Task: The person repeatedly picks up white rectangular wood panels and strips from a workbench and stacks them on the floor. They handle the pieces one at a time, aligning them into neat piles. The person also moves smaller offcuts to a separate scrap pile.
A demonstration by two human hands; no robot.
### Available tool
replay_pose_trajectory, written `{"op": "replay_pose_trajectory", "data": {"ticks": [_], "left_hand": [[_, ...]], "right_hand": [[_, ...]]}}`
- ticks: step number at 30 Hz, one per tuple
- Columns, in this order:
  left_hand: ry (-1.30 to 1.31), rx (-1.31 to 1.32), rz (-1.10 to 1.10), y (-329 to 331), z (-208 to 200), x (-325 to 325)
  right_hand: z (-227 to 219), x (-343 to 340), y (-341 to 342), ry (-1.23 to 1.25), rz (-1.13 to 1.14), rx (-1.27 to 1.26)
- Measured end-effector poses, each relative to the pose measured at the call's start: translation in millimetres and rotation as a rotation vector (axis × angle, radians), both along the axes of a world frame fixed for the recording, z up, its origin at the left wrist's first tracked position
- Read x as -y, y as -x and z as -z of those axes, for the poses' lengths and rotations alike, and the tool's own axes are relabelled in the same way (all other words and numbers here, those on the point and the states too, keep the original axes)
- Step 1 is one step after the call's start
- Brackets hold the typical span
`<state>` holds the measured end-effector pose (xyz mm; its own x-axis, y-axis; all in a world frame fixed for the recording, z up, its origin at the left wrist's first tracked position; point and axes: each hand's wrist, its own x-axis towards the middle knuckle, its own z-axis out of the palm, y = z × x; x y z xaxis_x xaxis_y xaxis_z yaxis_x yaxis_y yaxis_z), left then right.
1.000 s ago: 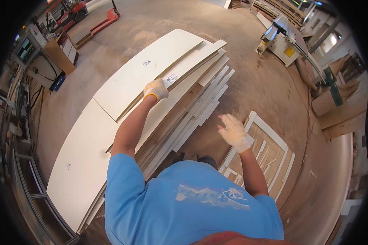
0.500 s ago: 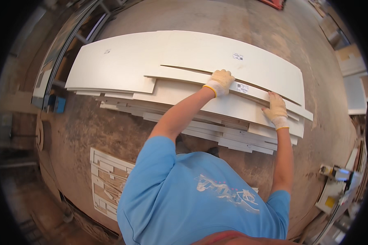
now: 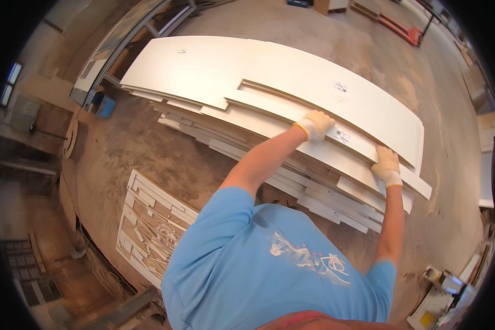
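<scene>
- Plank (image 3: 359,145), narrow and white, slants from mid-frame toward the right; it lies along the upper side of a pile (image 3: 351,220) of pale boards. Its right end juts beyond the wide board (image 3: 308,82) above it in the frame.
- Left hand (image 3: 315,125), in a knit glove, right of centre: fingers curled over the plank, grasping it, just left of a printed sticker (image 3: 342,136).
- Right hand (image 3: 388,166), also gloved, farther right: fingers laid across the plank's face. Whether the thumb grips underneath, cannot tell.
- Dark gap shows between plank and wide board; whether the plank is lifted or resting, cannot tell.
- Risk: both hands sit right of the plank's middle, so its long left end could dip or swing if raised; cause, uneven support.
- Risk: pile edges are staggered, lower right; a dragged plank might carry loose boards along and slide them onto the floor (image 3: 104,148).
- Risk: offcuts (image 3: 158,236) within a low frame (image 3: 140,267), lower left, could catch a foot if the person steps that way.
</scene>
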<state>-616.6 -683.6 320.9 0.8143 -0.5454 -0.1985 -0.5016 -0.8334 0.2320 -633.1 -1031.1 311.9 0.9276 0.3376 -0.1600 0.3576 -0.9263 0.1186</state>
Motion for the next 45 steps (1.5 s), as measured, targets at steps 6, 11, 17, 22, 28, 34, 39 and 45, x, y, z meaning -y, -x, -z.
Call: {"op": "replay_pose_trajectory", "data": {"ticks": [6, 11, 17, 22, 28, 34, 39, 45], "left_hand": [[0.023, 0.064, -0.078, 22.9, -21.8, -7.8], [0.436, 0.508, -0.466, 58.0, -25.6, -129.8], [0.298, 0.415, -1.166, 79.0, 13.5, -335.2], [0.378, 0.475, -0.780, 25.9, 54.2, -365.3], [0.218, 0.345, -0.703, -13.7, 84.2, -367.9], [0.531, 0.315, -0.866, 27.9, 79.9, -339.0], [0.399, 0.727, -0.568, 52.2, 41.2, -248.5], [0.084, 0.312, -0.186, 50.7, 16.9, -185.2]], "right_hand": [[8.0, 4.6, -5.1, -0.118, 0.010, -0.061], [15.0, 16.9, -10.5, -0.081, -0.012, -0.126], [9.0, 24.5, -5.7, -0.059, -0.001, -0.123], [-0.8, 17.5, 0.5, -0.140, 0.066, -0.163], [3.4, 21.5, -1.1, -0.086, 0.048, -0.097], [4.0, 16.8, -6.3, 0.024, 0.031, -0.047], [-3.6, 13.7, -1.8, -0.121, -0.089, 0.136], [-18.7, 25.8, 33.3, -0.125, -0.040, -0.167]]}}
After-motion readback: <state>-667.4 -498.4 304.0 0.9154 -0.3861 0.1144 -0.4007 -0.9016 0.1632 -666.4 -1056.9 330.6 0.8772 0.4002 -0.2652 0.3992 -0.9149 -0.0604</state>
